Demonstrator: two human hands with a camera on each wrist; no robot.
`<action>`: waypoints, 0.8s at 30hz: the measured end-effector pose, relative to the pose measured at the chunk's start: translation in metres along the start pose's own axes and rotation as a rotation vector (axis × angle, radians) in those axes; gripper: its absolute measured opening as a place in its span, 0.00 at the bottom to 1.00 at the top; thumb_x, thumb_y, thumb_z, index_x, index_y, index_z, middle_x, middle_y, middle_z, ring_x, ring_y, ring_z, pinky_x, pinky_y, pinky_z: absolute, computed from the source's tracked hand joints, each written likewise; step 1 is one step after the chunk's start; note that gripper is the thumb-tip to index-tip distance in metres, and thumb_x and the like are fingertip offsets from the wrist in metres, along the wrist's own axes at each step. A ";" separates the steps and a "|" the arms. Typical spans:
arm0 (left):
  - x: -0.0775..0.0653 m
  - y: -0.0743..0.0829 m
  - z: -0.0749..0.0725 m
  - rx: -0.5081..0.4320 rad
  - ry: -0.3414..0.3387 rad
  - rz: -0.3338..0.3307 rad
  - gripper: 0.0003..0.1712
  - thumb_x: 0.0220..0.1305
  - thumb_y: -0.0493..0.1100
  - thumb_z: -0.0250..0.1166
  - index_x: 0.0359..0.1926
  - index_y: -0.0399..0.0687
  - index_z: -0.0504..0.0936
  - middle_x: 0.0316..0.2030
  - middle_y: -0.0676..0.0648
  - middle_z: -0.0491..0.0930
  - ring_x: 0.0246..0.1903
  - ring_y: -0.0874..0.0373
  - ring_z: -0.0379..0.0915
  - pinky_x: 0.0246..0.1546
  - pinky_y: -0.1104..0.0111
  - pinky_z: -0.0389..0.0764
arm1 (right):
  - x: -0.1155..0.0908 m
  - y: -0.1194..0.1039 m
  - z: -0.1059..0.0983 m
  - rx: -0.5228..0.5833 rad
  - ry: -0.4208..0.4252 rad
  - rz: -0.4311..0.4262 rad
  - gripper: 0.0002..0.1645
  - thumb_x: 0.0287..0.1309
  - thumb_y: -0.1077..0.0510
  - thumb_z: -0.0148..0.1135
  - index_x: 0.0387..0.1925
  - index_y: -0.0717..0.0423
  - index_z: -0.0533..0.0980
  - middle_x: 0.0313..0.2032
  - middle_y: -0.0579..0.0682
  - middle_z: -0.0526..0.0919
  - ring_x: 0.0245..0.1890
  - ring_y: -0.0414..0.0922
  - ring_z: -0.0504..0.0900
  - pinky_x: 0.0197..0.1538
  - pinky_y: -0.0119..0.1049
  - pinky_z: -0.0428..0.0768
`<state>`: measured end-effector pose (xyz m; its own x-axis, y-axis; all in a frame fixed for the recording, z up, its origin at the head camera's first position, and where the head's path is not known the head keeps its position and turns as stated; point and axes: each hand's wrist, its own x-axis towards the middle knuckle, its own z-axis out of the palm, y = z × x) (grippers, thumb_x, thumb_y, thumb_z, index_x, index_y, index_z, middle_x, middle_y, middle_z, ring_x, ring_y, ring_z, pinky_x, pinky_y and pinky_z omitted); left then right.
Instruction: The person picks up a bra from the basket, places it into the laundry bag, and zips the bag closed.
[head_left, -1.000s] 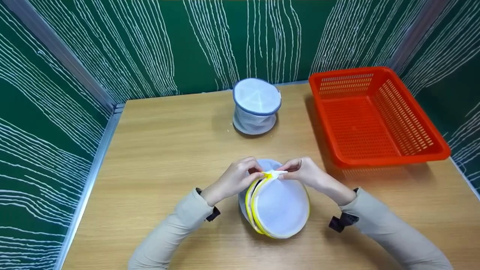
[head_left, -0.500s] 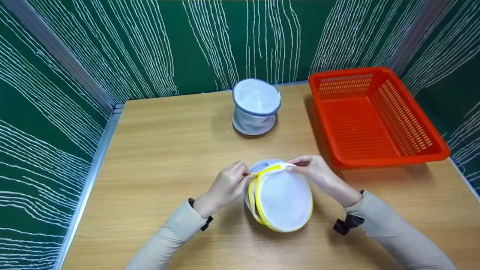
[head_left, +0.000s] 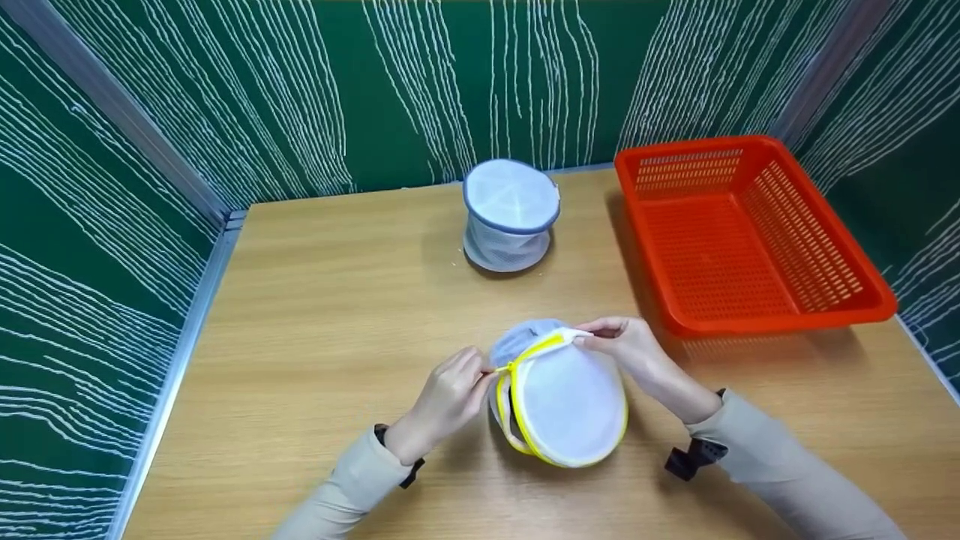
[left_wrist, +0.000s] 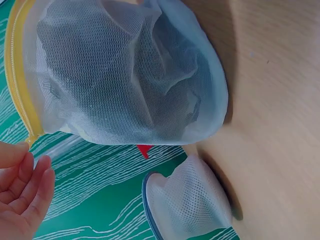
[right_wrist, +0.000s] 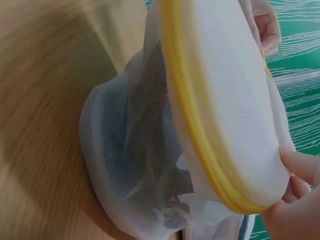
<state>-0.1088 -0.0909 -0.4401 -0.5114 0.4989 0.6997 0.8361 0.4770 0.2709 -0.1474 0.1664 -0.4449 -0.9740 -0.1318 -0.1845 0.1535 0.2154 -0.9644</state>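
A white mesh laundry bag (head_left: 574,412) with a yellow zip round its lid stands upright at the front of the table. My left hand (head_left: 448,394) pinches the yellow zip pull (left_wrist: 30,141) between thumb and index finger. Thumb and fingers of my right hand (head_left: 634,352) grip the white edge of the lid at its far side. Between the two hands the zip (head_left: 541,347) is closed, while left of the slider the lid gapes open. Something dark shows through the mesh side (left_wrist: 95,75) in the left wrist view.
A second mesh bag (head_left: 510,196) with a blue-grey rim stands at the back of the wooden table (head_left: 337,292). An orange plastic basket (head_left: 750,326) with slotted walls sits at the right. Green panels (head_left: 405,90) with white wavy lines enclose the table.
My left hand has drawn the zip pull left and toward me along the lid's rim, away from my right hand. The right hand moved slightly right, still gripping the lid edge.
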 end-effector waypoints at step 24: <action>0.016 -0.006 -0.001 -0.162 0.005 -0.190 0.03 0.53 0.31 0.61 0.30 0.39 0.75 0.28 0.48 0.76 0.31 0.61 0.74 0.36 0.80 0.74 | 0.006 -0.040 0.011 -0.559 -0.414 -0.594 0.21 0.51 0.61 0.61 0.49 0.59 0.74 0.49 0.53 0.76 0.51 0.49 0.71 0.53 0.44 0.70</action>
<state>-0.1220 -0.0865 -0.4304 -0.6621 0.4073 0.6291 0.7459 0.4399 0.5001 -0.1575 0.1466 -0.4097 -0.7126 -0.6841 0.1557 -0.5620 0.4238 -0.7104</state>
